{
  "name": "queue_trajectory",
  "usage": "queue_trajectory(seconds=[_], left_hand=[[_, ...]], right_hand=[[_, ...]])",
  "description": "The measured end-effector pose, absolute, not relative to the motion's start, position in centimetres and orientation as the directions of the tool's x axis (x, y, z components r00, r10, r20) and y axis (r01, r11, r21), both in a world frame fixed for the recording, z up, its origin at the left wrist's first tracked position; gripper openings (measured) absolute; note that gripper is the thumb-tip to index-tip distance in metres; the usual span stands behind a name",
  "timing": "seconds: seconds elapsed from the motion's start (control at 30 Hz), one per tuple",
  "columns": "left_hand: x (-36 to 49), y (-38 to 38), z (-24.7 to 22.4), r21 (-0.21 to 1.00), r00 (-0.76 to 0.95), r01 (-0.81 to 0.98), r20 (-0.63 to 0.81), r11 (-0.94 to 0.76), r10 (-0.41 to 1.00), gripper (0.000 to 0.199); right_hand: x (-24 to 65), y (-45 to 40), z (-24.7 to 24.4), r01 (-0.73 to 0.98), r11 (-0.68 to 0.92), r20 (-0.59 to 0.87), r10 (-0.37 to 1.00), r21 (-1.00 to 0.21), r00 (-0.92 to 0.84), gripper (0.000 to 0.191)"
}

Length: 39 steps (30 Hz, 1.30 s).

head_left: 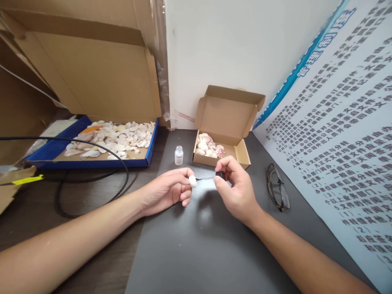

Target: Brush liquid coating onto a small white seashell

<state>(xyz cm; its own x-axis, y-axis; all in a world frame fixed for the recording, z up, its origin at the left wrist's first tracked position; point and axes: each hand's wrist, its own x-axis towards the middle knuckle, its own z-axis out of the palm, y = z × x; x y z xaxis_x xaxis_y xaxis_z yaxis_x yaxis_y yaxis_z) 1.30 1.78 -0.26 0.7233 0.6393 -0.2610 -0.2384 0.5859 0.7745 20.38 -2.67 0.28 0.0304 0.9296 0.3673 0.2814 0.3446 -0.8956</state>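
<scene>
In the head view, the one I have, everything turns on the line between my two hands. My left hand (171, 190) pinches a small white shell (192, 181) between thumb and forefinger, the other fingers loosely curled beneath. My right hand (234, 185) is closed, thumb and fingertips, on a black cap (220, 175) with a thin stem (208, 178).

That stem is the long axis to mind: it runs sideways, roughly parallel to the far edge of the grey mat (183, 253), its dark tip pointing left at the shell's right side. The tip is right at the shell; whether it touches, I can't tell. So the shell lies straight left of my right hand, above the mat, and I judge that a slight shift along the stem decides contact.

The small bottle (179, 157) stands upright near the mat's far left corner, beyond the shell and nearer my left hand. The small box (245, 154) sits by the far edge, just past my right hand.
</scene>
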Motion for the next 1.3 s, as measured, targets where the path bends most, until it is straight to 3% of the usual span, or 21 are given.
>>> queue_trajectory(seconds=[0.13, 0.27, 0.4, 0.53, 0.67, 0.8, 0.93, 1.07, 1.3], left_hand=[[1.28, 1.83, -0.35, 0.779, 0.722, -0.236, -0.260, 0.581, 0.641, 0.003], [1.25, 1.89, -0.46, 0.781, 0.724, -0.234, -0.258, 0.579, 0.640, 0.003], [1.29, 1.90, -0.43, 0.782, 0.726, -0.232, -0.256, 0.578, 0.639, 0.004], [1.32, 1.89, -0.39, 0.784, 0.723, -0.230, -0.259, 0.576, 0.640, 0.003], [1.30, 1.86, -0.43, 0.779, 0.725, -0.234, -0.258, 0.581, 0.638, 0.003], [1.32, 1.78, -0.45, 0.782, 0.723, -0.235, -0.256, 0.577, 0.641, 0.002], [1.34, 1.75, -0.39, 0.778, 0.722, -0.234, -0.263, 0.583, 0.640, 0.002], [1.30, 1.75, -0.27, 0.780, 0.715, -0.237, -0.264, 0.580, 0.647, 0.003], [1.28, 1.70, -0.26, 0.781, 0.710, -0.241, -0.262, 0.576, 0.653, 0.006]], right_hand=[[20.41, -2.55, 0.10, 0.188, 0.330, 0.339, 0.941, -0.925, 0.019, 0.008], [20.43, -2.35, 0.18, 0.242, 0.300, 0.322, 0.945, -0.923, 0.057, 0.011], [20.31, -2.26, 0.30, 0.118, 0.274, 0.280, 0.959, -0.955, 0.037, 0.006], [20.28, -2.22, 0.21, 0.216, 0.264, 0.281, 0.958, -0.940, 0.055, 0.012], [20.43, -2.14, 0.11, 0.077, 0.261, 0.263, 0.964, -0.962, 0.023, 0.006], [20.49, -2.13, 0.05, 0.188, 0.275, 0.285, 0.958, -0.943, 0.030, 0.011], [20.46, -2.25, 0.00, 0.101, 0.303, 0.304, 0.953, -0.948, -0.003, 0.008], [20.50, -2.51, -0.04, 0.234, 0.337, 0.347, 0.938, -0.912, 0.001, 0.011], [20.39, -2.86, 0.26, 0.292, 0.380, 0.395, 0.919, -0.878, -0.009, 0.012]])
